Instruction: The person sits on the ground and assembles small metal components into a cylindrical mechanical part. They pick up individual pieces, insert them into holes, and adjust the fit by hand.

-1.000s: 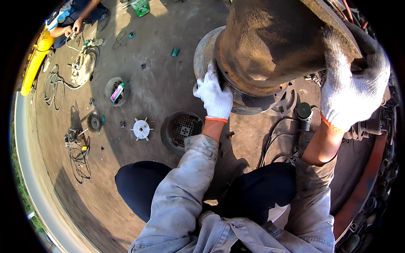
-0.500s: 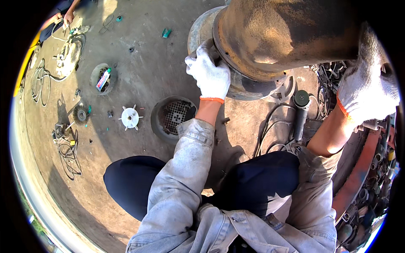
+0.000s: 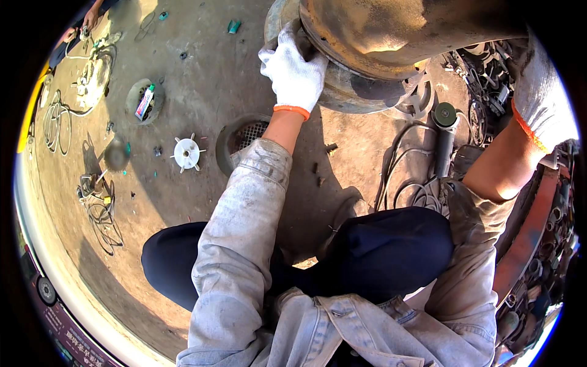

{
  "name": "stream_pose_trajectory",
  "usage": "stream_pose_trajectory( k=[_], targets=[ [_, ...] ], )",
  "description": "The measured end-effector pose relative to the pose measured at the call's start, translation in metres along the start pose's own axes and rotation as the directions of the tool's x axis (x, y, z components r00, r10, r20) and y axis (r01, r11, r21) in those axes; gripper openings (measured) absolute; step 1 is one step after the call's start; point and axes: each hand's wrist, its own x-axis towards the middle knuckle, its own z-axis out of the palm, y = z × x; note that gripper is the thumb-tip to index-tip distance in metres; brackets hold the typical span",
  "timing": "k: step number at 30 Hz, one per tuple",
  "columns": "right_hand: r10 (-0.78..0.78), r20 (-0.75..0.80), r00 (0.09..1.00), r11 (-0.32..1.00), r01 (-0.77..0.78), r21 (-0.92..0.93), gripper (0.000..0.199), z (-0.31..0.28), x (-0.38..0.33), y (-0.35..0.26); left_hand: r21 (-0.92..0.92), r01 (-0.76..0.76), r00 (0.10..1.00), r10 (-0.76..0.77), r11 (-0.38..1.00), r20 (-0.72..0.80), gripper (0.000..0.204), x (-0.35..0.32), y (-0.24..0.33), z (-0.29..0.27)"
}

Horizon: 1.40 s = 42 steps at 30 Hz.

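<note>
A large rusty metal cylinder [image 3: 379, 37] with a wide flange lies across the top of the view, both my hands on it. My left hand [image 3: 293, 70], in a white knit glove with an orange cuff, grips the flange's left side, its fingers partly hidden behind the edge. My right hand [image 3: 543, 101], gloved alike, holds the cylinder's right end; its fingertips are lost at the dark rim of the picture. Under the flange sits a grey round metal housing [image 3: 354, 98]. I cannot tell whether the cylinder rests on it or is held just above.
An angle grinder [image 3: 445, 137] with its cord lies at the right. Nearer the middle are a round metal ring [image 3: 224, 147] around a grate and a white fan wheel [image 3: 186, 153]. A bowl [image 3: 147, 117] holds a tube. Scrap parts [image 3: 538, 287] line the right edge. Another person's hand [image 3: 90, 19] shows top left.
The view has shifted, so the cylinder and my left hand sit higher in the picture. My right arm reaches further to the right. A dark vehicle now shows at the lower left.
</note>
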Motion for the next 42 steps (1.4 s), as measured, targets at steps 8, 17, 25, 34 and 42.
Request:
stream_pose_trajectory(
  k=[8, 17, 25, 34, 42],
  targets=[
    [0.247, 0.242, 0.938, 0.954, -0.279, 0.109, 0.026, -0.038, -0.089, -0.015, -0.248, 0.061, 0.846, 0.082, 0.967, 0.528, 0.051, 0.081, -0.051, -0.102],
    [0.332, 0.360, 0.872, 0.912, -0.395, 0.115, 0.025, -0.040, -0.116, -0.030, 0.223, -0.354, 0.721, 0.113, 0.908, 0.684, 0.035, 0.016, -0.142, -0.188],
    [0.318, 0.359, 0.878, 0.918, -0.379, 0.115, 0.023, -0.036, -0.110, -0.034, 0.101, -0.611, 0.556, 0.335, 0.785, 0.761, 0.024, 0.014, -0.169, -0.165],
    [0.309, 0.326, 0.894, 0.906, -0.380, 0.185, 0.022, -0.023, -0.107, -0.032, 0.103, -0.677, 0.496, 0.349, 0.729, 0.795, 0.024, 0.013, -0.160, -0.161],
    [0.367, 0.380, 0.849, 0.865, -0.462, 0.198, 0.021, -0.027, -0.133, -0.037, 0.148, -0.646, 0.531, 0.303, 0.749, 0.791, 0.023, 0.014, -0.158, -0.163]
  ],
)
